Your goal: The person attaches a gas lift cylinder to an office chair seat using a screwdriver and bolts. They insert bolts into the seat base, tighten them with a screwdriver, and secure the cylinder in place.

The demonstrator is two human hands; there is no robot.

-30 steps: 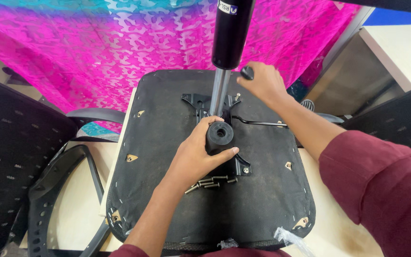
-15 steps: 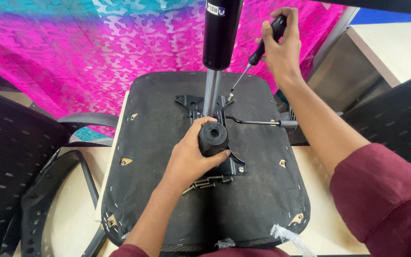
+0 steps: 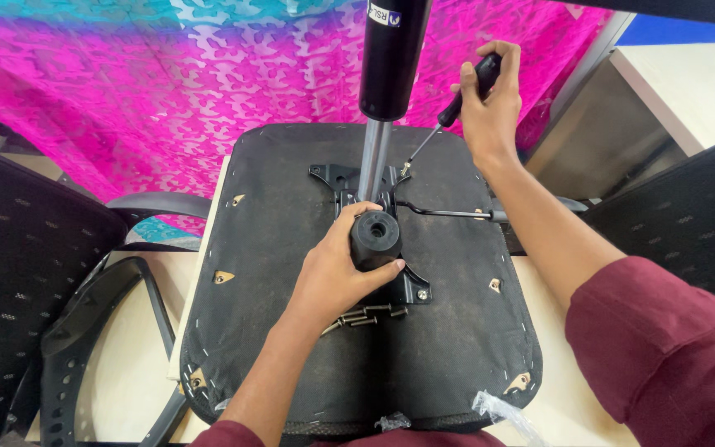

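The left hand [image 3: 337,277] is closed around the black knob [image 3: 374,237] of the metal plate [image 3: 378,240], pressing it down on the upturned seat [image 3: 291,248]. Just below that hand, loose screws [image 3: 366,316] lie on the seat, touching nothing else. By the thumb, one screw [image 3: 422,294] already sits in the plate's near corner.

The right hand [image 3: 490,108] grips a screwdriver [image 3: 448,112] by its black handle, up and to the right of the left hand; the tip slants down to a screw at the plate's far corner [image 3: 405,170]. Between the hands rises the gas cylinder [image 3: 386,74], and a thin lever [image 3: 448,213] runs out to the right.

Judging by this, fixing the plate is partly done: one corner is screwed, one is being worked, and the loose screws remain. No container is in view; the screws lie bare.
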